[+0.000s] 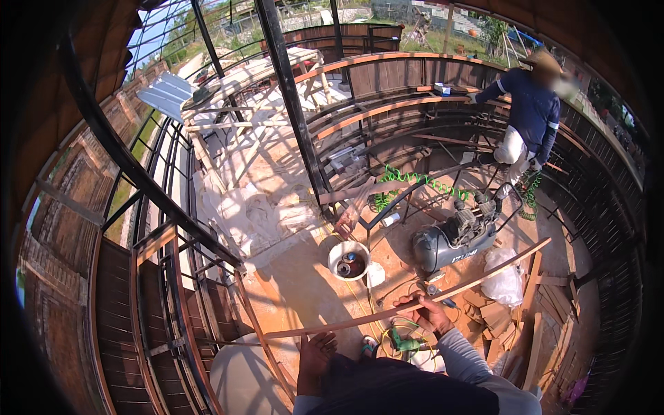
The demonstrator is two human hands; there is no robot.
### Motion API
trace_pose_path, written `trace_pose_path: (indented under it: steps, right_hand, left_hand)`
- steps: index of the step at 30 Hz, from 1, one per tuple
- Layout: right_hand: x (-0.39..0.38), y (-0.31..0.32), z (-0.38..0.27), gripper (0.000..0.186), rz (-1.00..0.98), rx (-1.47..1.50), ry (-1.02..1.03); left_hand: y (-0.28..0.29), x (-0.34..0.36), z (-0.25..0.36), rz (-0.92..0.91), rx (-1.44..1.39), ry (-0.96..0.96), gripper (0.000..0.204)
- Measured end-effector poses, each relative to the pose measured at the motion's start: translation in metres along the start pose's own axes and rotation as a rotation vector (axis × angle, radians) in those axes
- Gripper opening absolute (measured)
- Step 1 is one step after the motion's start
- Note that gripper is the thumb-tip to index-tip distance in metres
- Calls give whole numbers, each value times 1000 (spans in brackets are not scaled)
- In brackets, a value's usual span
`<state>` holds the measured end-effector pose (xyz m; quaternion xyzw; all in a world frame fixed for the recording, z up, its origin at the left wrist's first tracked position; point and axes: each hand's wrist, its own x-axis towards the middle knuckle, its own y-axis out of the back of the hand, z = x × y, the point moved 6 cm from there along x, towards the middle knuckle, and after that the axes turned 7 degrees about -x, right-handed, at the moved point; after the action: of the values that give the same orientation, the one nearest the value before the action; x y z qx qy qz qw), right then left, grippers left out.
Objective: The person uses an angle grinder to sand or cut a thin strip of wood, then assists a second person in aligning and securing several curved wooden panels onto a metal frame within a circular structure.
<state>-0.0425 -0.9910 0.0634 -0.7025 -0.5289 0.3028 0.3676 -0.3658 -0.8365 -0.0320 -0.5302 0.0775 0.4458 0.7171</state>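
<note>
A long, slightly curved wooden strip [366, 318] runs across in front of me, its right end raised higher in the view. My right hand [430, 315] grips it around its middle, thumb and fingers on either side. Close to its left end is my left hand [318, 349], thumb and fingers apart, fingertips at the strip's lower edge. Whether they bear any weight is unclear. Below my right hand, a green power drill [404, 341] rests on a round, pale surface, partly hidden by my arm.
A white bucket [348, 243] holds small items. Beyond the strip stand an air compressor [453, 242] with a green coiled hose [429, 181] behind it. Wood offcuts [490, 311] and a plastic bag [503, 277] lie right. Another person [529, 104] stands by the curved wall. A black post [294, 104] rises ahead.
</note>
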Motion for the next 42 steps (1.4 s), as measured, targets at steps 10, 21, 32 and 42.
trace_pose_path:
  steps: [10,21,32,42]
  right_hand:
    - [101,47,-89,48,586,17,402]
    - [277,66,-199,44,923,211,679]
    - [443,112,-321,38,656,151,643]
    - [655,205,-454,29,630,189,644]
  left_hand:
    - [-7,184,89,125,-95,-3,73]
    - [-180,312,322,-142,-265,-289,69]
    - [-286,314,347,-371,35,-486,72]
    - [-410,350,371,271,984,-1172,78]
